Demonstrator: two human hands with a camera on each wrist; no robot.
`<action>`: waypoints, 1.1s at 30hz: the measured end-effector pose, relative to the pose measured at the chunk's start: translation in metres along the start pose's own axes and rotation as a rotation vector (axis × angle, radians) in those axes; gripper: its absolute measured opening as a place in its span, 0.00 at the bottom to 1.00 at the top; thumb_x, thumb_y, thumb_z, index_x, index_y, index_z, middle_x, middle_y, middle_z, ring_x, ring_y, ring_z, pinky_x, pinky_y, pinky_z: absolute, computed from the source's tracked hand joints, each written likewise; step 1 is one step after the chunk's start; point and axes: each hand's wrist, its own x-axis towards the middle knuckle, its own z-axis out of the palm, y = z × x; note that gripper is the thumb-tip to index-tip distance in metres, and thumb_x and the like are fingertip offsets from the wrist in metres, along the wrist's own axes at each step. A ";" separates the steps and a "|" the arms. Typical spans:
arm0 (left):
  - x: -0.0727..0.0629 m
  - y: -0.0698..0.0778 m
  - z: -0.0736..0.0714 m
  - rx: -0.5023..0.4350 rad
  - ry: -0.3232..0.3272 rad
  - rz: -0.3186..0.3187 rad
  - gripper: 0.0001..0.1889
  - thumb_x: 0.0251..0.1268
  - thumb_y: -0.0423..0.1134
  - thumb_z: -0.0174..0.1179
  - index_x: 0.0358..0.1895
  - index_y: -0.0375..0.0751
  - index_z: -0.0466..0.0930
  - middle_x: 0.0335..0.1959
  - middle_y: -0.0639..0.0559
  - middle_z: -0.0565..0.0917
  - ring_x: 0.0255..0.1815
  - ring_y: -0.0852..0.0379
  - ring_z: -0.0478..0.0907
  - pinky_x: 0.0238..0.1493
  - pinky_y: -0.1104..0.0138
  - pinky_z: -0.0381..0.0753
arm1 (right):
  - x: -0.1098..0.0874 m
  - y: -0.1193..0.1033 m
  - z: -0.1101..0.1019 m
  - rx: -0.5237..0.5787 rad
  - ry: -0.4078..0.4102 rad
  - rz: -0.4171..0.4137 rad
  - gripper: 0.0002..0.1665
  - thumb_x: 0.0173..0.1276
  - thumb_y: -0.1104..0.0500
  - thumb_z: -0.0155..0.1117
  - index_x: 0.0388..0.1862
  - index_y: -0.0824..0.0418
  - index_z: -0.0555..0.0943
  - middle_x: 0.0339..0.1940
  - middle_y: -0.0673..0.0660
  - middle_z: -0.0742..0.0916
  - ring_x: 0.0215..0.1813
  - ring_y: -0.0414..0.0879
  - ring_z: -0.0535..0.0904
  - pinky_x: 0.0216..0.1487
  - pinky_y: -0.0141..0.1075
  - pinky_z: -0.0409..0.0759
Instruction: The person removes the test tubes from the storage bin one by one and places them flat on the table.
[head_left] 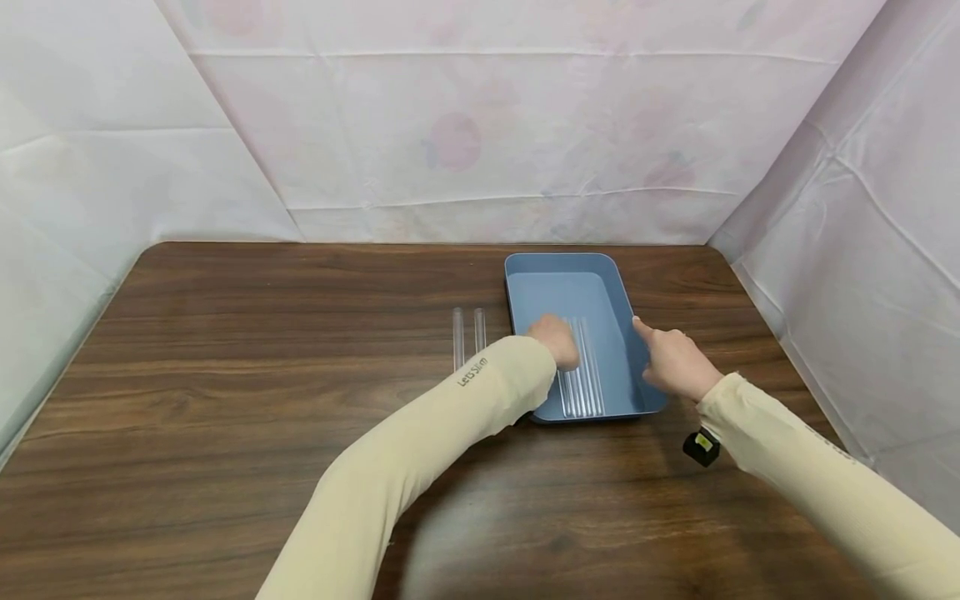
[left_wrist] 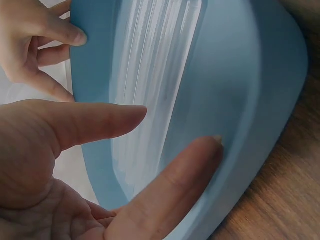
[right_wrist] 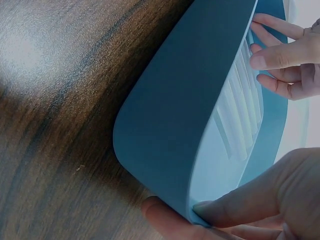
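Several clear tubes (head_left: 590, 375) lie side by side lengthwise in a blue rectangular tray (head_left: 562, 292). Over the inside of the tray is my left hand (head_left: 555, 340). In the left wrist view its thumb (left_wrist: 107, 121) and index finger (left_wrist: 172, 185) stand apart, with nothing between them, beside the tubes. My right hand (head_left: 678, 362) pinches the tray's right wall at the rim, its thumb (right_wrist: 240, 207) inside and a finger outside. Two more clear tubes, one (head_left: 459, 333) left of the other (head_left: 480, 325), lie on the table, their near ends hidden by the left sleeve.
The dark wood-grain table (head_left: 262, 358) carries the tray right of its middle. Pale patterned cloth (head_left: 480, 125) hangs behind the table's back edge, with more at both sides. A small black device (head_left: 702, 448) hangs at the right wrist.
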 end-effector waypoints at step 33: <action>0.007 0.002 0.010 0.138 -0.020 -0.090 0.22 0.69 0.38 0.49 0.61 0.28 0.72 0.71 0.33 0.58 0.22 0.59 0.65 0.23 0.72 0.67 | 0.000 -0.001 0.000 -0.030 0.018 -0.005 0.44 0.48 0.76 0.50 0.69 0.80 0.58 0.11 0.50 0.66 0.15 0.39 0.52 0.19 0.32 0.55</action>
